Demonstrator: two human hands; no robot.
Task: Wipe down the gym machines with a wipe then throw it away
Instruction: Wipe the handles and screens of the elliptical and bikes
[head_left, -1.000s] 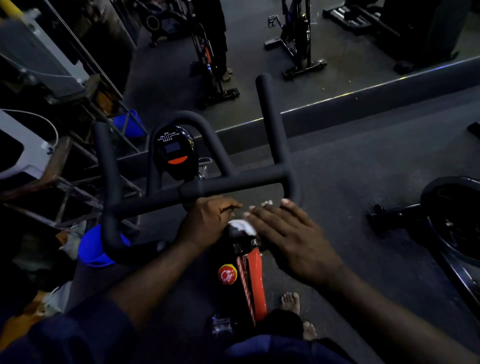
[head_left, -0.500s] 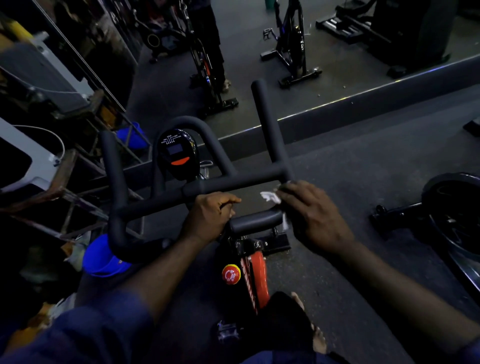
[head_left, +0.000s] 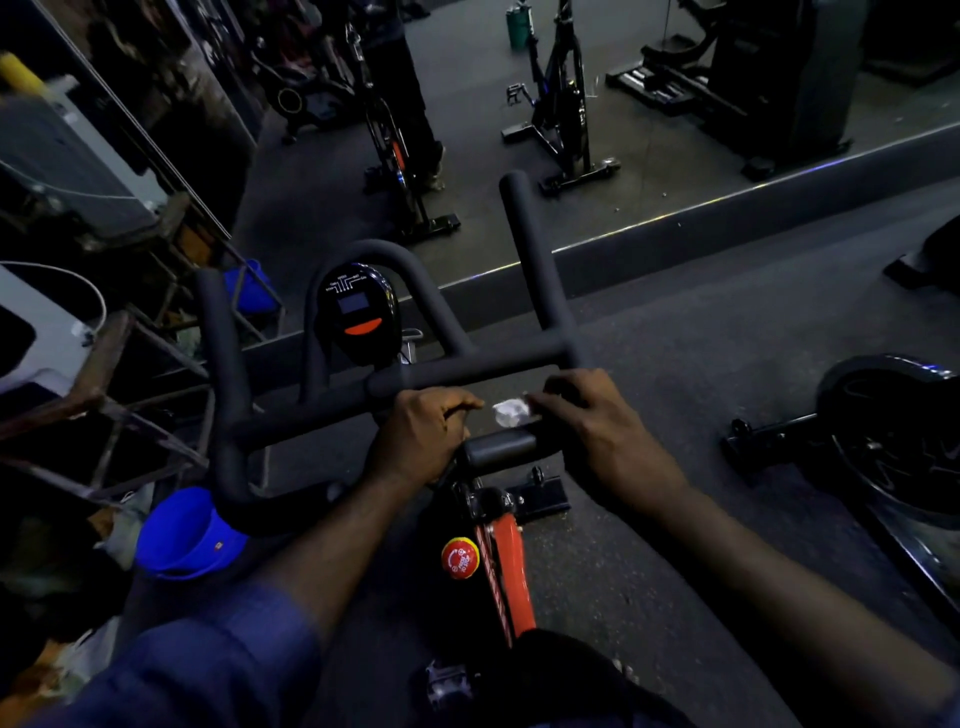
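Wiping step: my right hand (head_left: 602, 441) pinches the crumpled white wipe (head_left: 511, 413) just above the short black padded bar (head_left: 501, 449), gripped by my left hand (head_left: 421, 436). Next, I judge: press down, sweep along.

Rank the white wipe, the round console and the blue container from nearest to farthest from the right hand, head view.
1. white wipe: held at the fingertips of the right hand.
2. round console: ahead and to the left.
3. blue container: low down, far left.

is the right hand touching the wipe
Touching. The head view shows the right hand pinching the white wipe, with no gap, just above the short bar.
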